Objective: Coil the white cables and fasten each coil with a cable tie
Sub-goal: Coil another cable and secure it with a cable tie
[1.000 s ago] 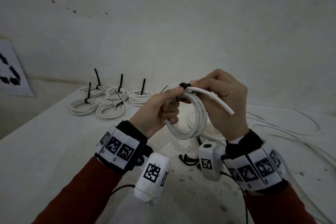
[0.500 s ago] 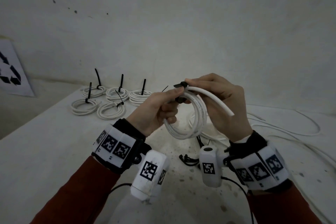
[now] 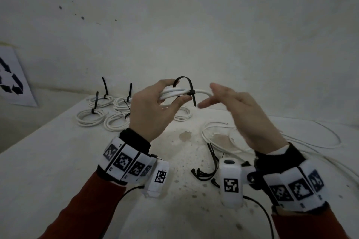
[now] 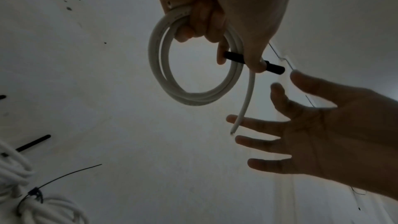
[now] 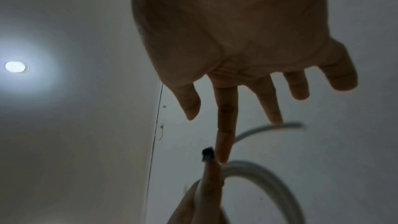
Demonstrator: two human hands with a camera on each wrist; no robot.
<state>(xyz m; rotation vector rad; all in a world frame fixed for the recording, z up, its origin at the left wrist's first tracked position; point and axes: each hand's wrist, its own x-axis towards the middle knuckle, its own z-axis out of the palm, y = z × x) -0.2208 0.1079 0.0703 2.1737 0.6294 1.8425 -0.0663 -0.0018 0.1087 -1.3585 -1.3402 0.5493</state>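
Note:
My left hand (image 3: 165, 101) grips a coil of white cable (image 3: 172, 93) above the table, fingers curled through it. In the left wrist view the coil (image 4: 193, 94) hangs as a round loop with one loose end (image 4: 243, 113) trailing down. A black cable tie (image 3: 189, 88) arches loosely over the coil, its head (image 3: 191, 92) on the cable. My right hand (image 3: 219, 95) hovers just right of the tie with fingers spread, holding nothing. In the right wrist view its fingers (image 5: 226, 125) point at the tie head (image 5: 207, 153).
Several tied white coils (image 3: 104, 112) with upright black tie tails lie at the table's far left. Loose white cable (image 3: 320, 141) sprawls on the right. Spare black ties (image 3: 206, 172) lie near my right wrist. A recycling sign (image 3: 11, 81) leans on the left wall.
My right hand has let go of the tie and cable and spread open to the right. The left hand has turned the coil flatter and raised it; the tie loop now stands free.

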